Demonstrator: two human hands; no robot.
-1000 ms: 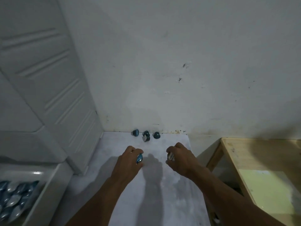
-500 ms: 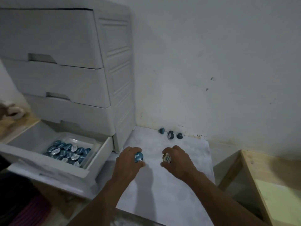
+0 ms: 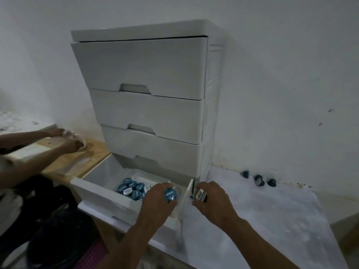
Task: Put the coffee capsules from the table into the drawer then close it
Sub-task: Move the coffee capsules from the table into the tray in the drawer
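Now the left hand [image 3: 157,203] grips 1 blue capsule [image 3: 171,195] above the open drawer [image 3: 101,197]; the right hand [image 3: 214,203], fingers round a pale capsule [image 3: 201,195], is just outside its right wall.

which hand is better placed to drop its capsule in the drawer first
Left, probably. The left hand holds its blue capsule over the open drawer. The right hand grips the second capsule outside the drawer's right wall, above the table, so it must cross that wall.
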